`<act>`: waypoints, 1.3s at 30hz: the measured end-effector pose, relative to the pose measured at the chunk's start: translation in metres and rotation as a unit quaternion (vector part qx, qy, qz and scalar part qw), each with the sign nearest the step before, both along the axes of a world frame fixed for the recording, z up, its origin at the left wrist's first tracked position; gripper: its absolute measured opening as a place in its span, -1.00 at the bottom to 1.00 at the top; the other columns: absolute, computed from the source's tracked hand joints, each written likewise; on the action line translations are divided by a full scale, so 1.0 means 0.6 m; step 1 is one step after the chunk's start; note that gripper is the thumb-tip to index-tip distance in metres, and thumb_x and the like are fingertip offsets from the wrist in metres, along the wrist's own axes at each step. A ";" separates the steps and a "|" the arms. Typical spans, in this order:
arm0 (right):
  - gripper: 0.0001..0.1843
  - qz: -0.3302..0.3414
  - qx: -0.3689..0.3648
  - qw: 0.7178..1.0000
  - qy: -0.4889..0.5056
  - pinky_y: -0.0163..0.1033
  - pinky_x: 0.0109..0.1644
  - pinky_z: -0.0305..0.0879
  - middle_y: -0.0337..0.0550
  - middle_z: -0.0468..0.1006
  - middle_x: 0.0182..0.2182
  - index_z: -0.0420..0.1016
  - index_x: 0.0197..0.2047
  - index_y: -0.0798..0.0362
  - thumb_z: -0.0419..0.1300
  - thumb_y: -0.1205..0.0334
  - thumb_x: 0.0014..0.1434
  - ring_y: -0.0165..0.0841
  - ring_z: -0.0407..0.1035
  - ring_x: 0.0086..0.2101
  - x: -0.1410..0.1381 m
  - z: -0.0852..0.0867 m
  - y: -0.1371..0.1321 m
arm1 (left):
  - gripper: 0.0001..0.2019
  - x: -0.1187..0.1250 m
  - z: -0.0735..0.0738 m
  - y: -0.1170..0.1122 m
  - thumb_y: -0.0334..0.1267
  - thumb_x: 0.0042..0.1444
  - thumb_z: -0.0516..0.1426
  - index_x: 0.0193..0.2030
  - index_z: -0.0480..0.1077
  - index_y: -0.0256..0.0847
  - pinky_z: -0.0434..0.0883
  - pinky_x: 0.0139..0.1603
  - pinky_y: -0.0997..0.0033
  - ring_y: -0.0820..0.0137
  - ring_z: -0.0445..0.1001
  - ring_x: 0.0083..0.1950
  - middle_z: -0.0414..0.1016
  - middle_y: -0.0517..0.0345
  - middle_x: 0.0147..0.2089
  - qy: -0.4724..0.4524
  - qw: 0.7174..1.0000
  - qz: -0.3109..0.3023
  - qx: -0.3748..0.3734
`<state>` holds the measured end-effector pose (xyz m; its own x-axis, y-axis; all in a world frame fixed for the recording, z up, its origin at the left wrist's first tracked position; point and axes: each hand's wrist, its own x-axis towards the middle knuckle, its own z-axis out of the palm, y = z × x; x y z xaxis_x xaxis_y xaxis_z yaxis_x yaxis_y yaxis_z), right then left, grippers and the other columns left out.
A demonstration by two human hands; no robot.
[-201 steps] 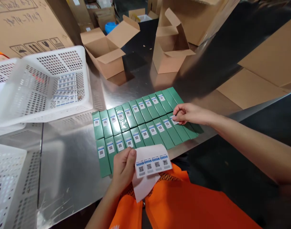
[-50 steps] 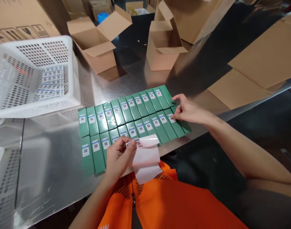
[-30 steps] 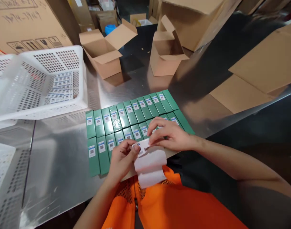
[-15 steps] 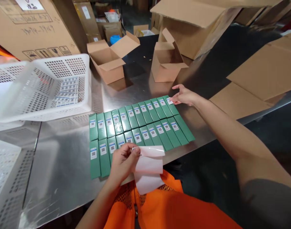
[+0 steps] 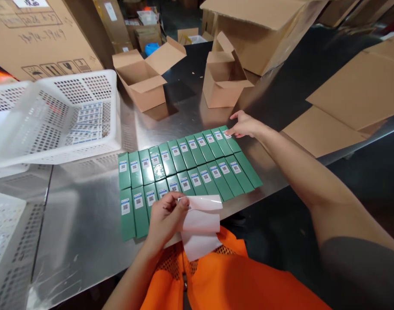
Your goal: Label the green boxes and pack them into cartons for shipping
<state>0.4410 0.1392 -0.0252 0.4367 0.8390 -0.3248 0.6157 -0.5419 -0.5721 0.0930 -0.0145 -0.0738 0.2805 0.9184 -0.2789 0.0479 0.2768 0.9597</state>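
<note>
Two rows of narrow green boxes (image 5: 197,149) lie side by side on the metal table, nearly all showing a white-and-blue label with a square code. The box at the right end of the near row (image 5: 248,169) shows no label. At the far row's right end, my right hand (image 5: 244,125) rests a fingertip on the label (image 5: 227,134) of the last box, its other fingers apart. Pinched between thumb and fingers of my left hand (image 5: 167,217) is a curling strip of white label backing paper (image 5: 201,222), hanging over the table's front edge.
White perforated baskets (image 5: 117,116) stand at left, one with label sheets (image 5: 87,125) inside. Behind the rows are two small open cartons (image 5: 151,97) (image 5: 221,94). Bigger cartons (image 5: 48,38) (image 5: 248,43) stand farther back, and flattened cardboard (image 5: 355,94) lies at right.
My right hand has shifted slightly on the last far-row box, and its label now lies flatter under the fingertip. My left hand keeps its hold on the backing paper. The view has moved slightly.
</note>
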 end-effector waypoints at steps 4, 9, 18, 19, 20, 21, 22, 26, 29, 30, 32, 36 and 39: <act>-0.17 0.032 0.016 0.983 -0.178 -0.05 -0.08 0.41 -0.16 0.46 -0.28 0.36 0.06 0.08 0.62 0.07 -0.22 -0.19 0.42 -0.23 0.002 0.016 -0.009 | -0.54 0.002 0.000 -0.003 0.21 0.02 0.31 -0.36 0.52 -0.22 0.28 -0.49 0.58 0.50 0.37 -0.51 0.51 0.16 -0.51 -0.016 1.000 0.012 0.001; -0.47 0.133 0.199 0.968 0.072 -0.23 -0.32 0.34 -0.35 0.34 -0.47 0.38 -0.07 -0.03 0.46 -0.06 0.01 -0.37 0.32 -0.45 -0.085 0.014 -0.118 | -0.59 0.006 -0.002 -0.006 0.15 0.09 0.29 -0.34 0.53 -0.22 0.27 -0.46 0.56 0.50 0.36 -0.49 0.48 0.18 -0.50 -0.030 0.999 0.015 0.016; -0.11 0.443 0.201 0.862 0.142 -0.07 -0.01 0.57 -0.03 0.47 0.16 0.45 0.21 -0.19 0.60 -0.06 -0.20 -0.09 0.46 0.09 -0.198 0.020 -0.264 | -0.63 0.005 -0.002 -0.006 0.06 0.12 0.31 -0.10 0.55 -0.17 0.23 -0.48 0.54 0.51 0.28 -0.51 0.38 0.28 -0.54 -0.087 0.996 0.024 -0.005; -0.13 0.460 0.229 0.849 0.121 -0.06 0.03 0.56 -0.03 0.45 0.19 0.46 0.22 -0.20 0.60 -0.04 -0.18 -0.07 0.43 0.15 -0.197 0.019 -0.267 | -0.63 0.005 -0.002 -0.006 0.06 0.13 0.31 -0.07 0.54 -0.15 0.18 -0.51 0.56 0.54 0.22 -0.54 0.33 0.33 -0.57 -0.098 0.995 0.027 -0.011; -0.21 0.470 0.257 0.838 0.102 -0.07 0.06 0.55 -0.05 0.47 0.19 0.48 0.20 -0.21 0.58 0.00 -0.11 -0.09 0.42 0.16 -0.195 0.017 -0.269 | -0.63 0.005 -0.002 -0.006 0.06 0.14 0.30 -0.06 0.54 -0.14 0.13 -0.53 0.57 0.56 0.16 -0.57 0.28 0.36 -0.59 -0.106 0.994 0.026 -0.012; -0.35 0.473 0.283 0.830 0.088 -0.08 0.08 0.53 -0.08 0.51 0.15 0.51 0.17 -0.22 0.53 0.07 0.01 -0.13 0.45 0.13 -0.195 0.016 -0.272 | -0.65 0.004 -0.001 -0.006 0.06 0.14 0.30 -0.07 0.54 -0.14 0.10 -0.55 0.57 0.57 0.13 -0.58 0.25 0.37 -0.60 -0.109 0.994 0.023 -0.009; -0.53 0.467 0.306 0.826 0.080 -0.11 0.07 0.53 -0.12 0.57 0.08 0.55 0.12 -0.22 0.45 0.16 0.13 -0.19 0.50 0.06 -0.195 0.014 -0.276 | -0.66 0.003 0.001 -0.005 0.06 0.14 0.30 -0.11 0.56 -0.14 0.10 -0.55 0.58 0.58 0.14 -0.57 0.26 0.36 -0.60 -0.109 0.994 0.018 -0.001; -0.85 0.328 0.334 0.878 0.099 -0.20 -0.24 0.52 -0.24 0.68 -0.26 0.63 -0.15 -0.19 0.26 0.26 0.29 -0.31 0.57 -0.29 -0.205 0.004 -0.291 | -0.64 -0.006 0.006 0.000 0.08 0.06 0.35 -0.21 0.61 -0.19 0.29 -0.46 0.55 0.51 0.37 -0.47 0.48 0.18 -0.50 -0.124 0.992 -0.012 0.033; -0.95 0.187 0.281 0.928 0.159 -0.24 -0.51 0.39 -0.25 0.66 -0.38 0.64 -0.26 -0.14 0.36 0.12 0.20 -0.34 0.48 -0.49 -0.215 0.000 -0.296 | -0.56 -0.011 0.004 0.000 0.02 -0.08 0.44 -0.12 0.62 -0.19 0.42 -0.37 0.48 0.44 0.49 -0.42 0.55 0.14 -0.44 -0.156 0.987 -0.043 0.005; -0.91 0.164 0.264 0.933 0.183 -0.25 -0.54 0.36 -0.24 0.66 -0.39 0.64 -0.28 -0.13 0.38 0.08 0.17 -0.34 0.47 -0.51 -0.217 -0.001 -0.296 | -0.56 -0.012 0.002 0.000 -0.01 -0.10 0.45 -0.11 0.62 -0.20 0.44 -0.35 0.46 0.42 0.51 -0.40 0.57 0.13 -0.42 -0.155 0.987 -0.049 -0.003; -0.87 0.147 0.249 0.935 0.207 -0.24 -0.55 0.37 -0.23 0.66 -0.40 0.66 -0.29 -0.13 0.42 0.03 0.13 -0.32 0.49 -0.50 -0.221 0.000 -0.297 | -0.63 -0.010 0.001 -0.001 -0.07 -0.07 0.44 -0.15 0.62 -0.20 0.44 -0.35 0.46 0.42 0.51 -0.39 0.59 0.11 -0.39 -0.136 0.990 -0.040 -0.008; -0.94 0.165 0.290 0.930 0.154 -0.20 -0.49 0.44 -0.26 0.67 -0.39 0.67 -0.28 -0.21 0.42 0.08 0.14 -0.31 0.51 -0.48 -0.217 0.006 -0.302 | -0.78 -0.001 0.003 -0.002 -0.12 -0.02 0.39 -0.36 0.57 -0.21 0.40 -0.40 0.51 0.47 0.44 -0.44 0.55 0.15 -0.47 -0.127 0.992 0.018 0.009; -0.84 0.264 0.363 0.889 0.091 -0.16 -0.27 0.54 -0.27 0.70 -0.26 0.69 -0.19 -0.28 0.31 0.23 0.27 -0.29 0.59 -0.31 -0.205 0.009 -0.308 | -0.80 0.004 0.007 -0.001 -0.15 -0.03 0.38 -0.41 0.52 -0.21 0.38 -0.41 0.52 0.49 0.41 -0.46 0.53 0.18 -0.49 -0.143 0.989 0.043 0.007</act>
<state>0.3181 -0.0453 -0.0198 -0.0853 0.9289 0.3604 0.5357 0.3478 -0.7695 0.0955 -0.0150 -0.0695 0.2669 0.9456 -0.1858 -0.2491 0.2539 0.9346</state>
